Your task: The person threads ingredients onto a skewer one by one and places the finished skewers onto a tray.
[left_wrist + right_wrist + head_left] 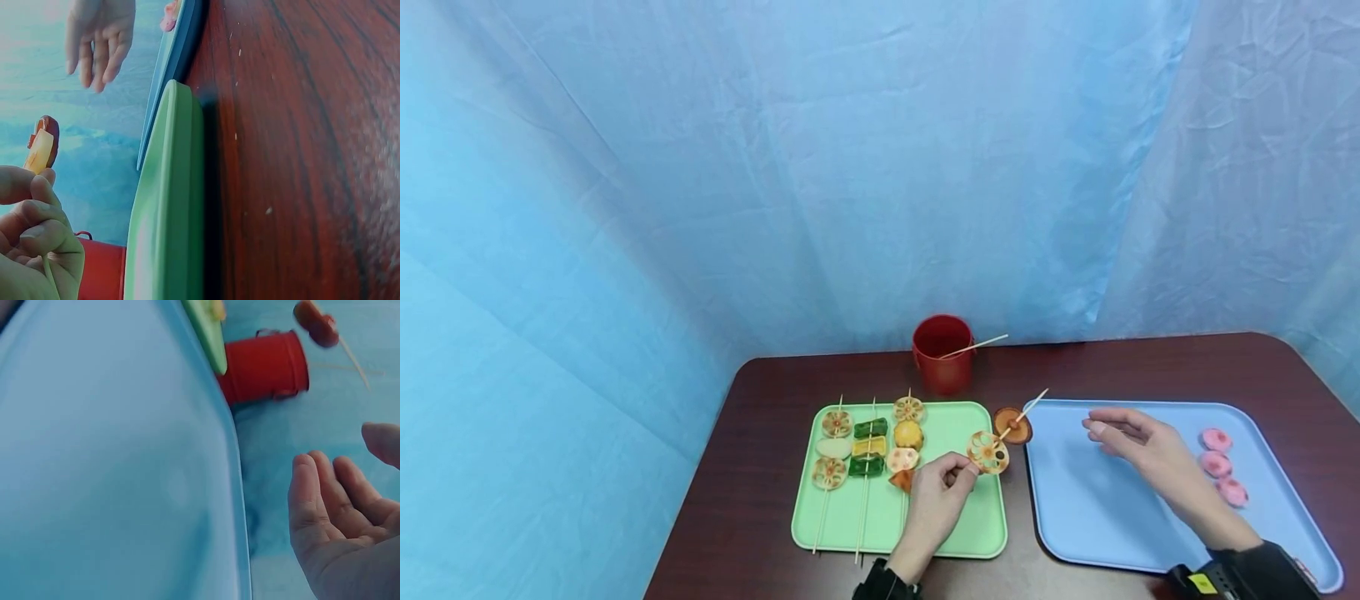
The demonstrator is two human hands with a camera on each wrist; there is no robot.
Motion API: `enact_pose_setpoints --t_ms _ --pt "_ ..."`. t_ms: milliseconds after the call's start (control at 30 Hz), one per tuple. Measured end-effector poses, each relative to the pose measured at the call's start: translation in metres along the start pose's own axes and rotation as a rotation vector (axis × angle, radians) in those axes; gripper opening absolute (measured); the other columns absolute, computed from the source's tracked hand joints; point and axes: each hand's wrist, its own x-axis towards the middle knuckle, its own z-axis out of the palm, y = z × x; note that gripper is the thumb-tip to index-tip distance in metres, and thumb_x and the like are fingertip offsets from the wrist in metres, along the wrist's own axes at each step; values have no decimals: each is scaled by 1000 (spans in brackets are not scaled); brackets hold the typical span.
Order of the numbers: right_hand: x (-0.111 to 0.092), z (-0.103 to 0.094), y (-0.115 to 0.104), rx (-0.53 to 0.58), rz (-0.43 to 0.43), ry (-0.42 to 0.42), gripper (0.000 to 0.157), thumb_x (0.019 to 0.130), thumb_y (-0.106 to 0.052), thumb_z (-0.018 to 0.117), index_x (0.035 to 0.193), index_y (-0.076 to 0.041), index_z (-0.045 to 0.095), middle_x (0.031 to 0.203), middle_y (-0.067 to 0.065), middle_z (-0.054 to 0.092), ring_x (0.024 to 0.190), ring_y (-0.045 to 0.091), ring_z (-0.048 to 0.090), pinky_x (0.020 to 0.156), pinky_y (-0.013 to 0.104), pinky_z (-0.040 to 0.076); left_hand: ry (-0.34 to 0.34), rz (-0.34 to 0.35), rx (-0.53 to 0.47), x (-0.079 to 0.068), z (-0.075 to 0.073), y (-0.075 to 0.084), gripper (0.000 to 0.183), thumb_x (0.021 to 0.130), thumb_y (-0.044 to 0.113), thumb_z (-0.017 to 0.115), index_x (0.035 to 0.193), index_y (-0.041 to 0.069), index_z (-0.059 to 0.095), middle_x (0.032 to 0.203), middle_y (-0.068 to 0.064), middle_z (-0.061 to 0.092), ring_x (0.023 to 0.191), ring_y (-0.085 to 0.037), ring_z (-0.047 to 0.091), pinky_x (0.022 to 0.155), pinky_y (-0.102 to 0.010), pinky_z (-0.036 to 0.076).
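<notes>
My left hand (pixel 936 500) grips a wooden skewer (pixel 1037 402), fingers curled round it, above the right part of the green tray (pixel 958 542). Threaded on that skewer are a lotus root slice (pixel 988 452), close to the fingertips, and a brown mushroom-like cap (pixel 1013 426) farther up; the bare tip points up and right. The left wrist view shows the slice (pixel 40 152) edge-on beyond the fingers. Over the blue tray (pixel 1097 517), my right hand (pixel 1157 462) is held with nothing in it, its thumb apart from the fingers in the right wrist view.
Three loaded skewers lie side by side on the green tray, with lotus slices, green pieces (pixel 867 465) and a yellow ball (pixel 908 436). Three pink pieces (pixel 1216 463) sit on the blue tray's right side. Behind stands a red bucket (pixel 946 375) with a stick (pixel 988 342) leaning out.
</notes>
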Motion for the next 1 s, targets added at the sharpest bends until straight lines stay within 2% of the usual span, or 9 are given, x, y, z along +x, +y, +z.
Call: enact_pose_setpoints --t_ms 133,200,333,400,433,533,600,867,1000 --pt "-7 -17 9 -143 -7 5 60 92 -49 56 130 -1 56 121 16 64 94 -6 59 74 18 51 0 -12 0 0 -1 -1 14 89 23 65 80 16 72 65 10 57 54 -2 47 51 -17 36" --pt "-9 -25 12 -201 10 -10 62 91 -52 56 129 -3 56 119 16 64 82 -1 61 61 21 52 1 -13 -3 0 -2 -1 14 89 23 65 80 16 72 65 10 57 54 -2 47 51 -17 36" --pt "-14 -40 18 -372 -32 -33 60 91 -50 59 125 -2 61 115 17 66 80 20 66 56 35 53 5 -7 -7 0 -2 -1 14 89 23 65 80 15 72 65 10 57 54 -3 47 51 -17 36" --pt "-15 -47 21 -471 -67 -36 55 90 -45 62 120 0 65 111 19 67 78 28 67 61 42 55 7 0 -5 1 -3 -1 13 89 22 65 80 15 72 64 10 57 54 -2 47 51 -17 36" --pt "-16 -49 23 -544 -93 -22 51 89 -43 65 116 1 68 110 20 67 88 30 67 67 44 55 9 2 -3 1 -3 -1 13 89 22 65 80 15 72 64 10 57 54 -2 47 51 -17 36" --pt "-17 -57 29 -671 -102 -24 45 84 -36 71 111 0 71 106 21 68 87 34 65 69 52 52 15 12 4 1 -4 -2 13 89 22 65 80 15 72 64 10 57 54 -2 47 51 -17 37" --pt "-16 -61 33 -734 -92 -40 45 81 -34 74 109 1 71 101 20 68 84 32 63 68 52 52 20 17 11 1 -4 -2 13 88 22 65 80 16 72 64 10 58 54 -2 47 51 -17 37" --pt "-18 -73 47 -864 15 -219 67 77 -57 68 109 2 69 99 17 67 85 28 60 69 54 49 27 3 17 1 -5 -4 13 88 21 65 78 16 72 64 10 57 54 -2 48 51 -17 37" --pt "-19 -71 55 -879 1 -235 60 77 -51 72 106 1 69 98 15 68 89 31 61 76 55 49 35 -2 19 0 -5 -4 13 88 21 66 77 16 72 62 10 56 53 -2 47 50 -17 36"
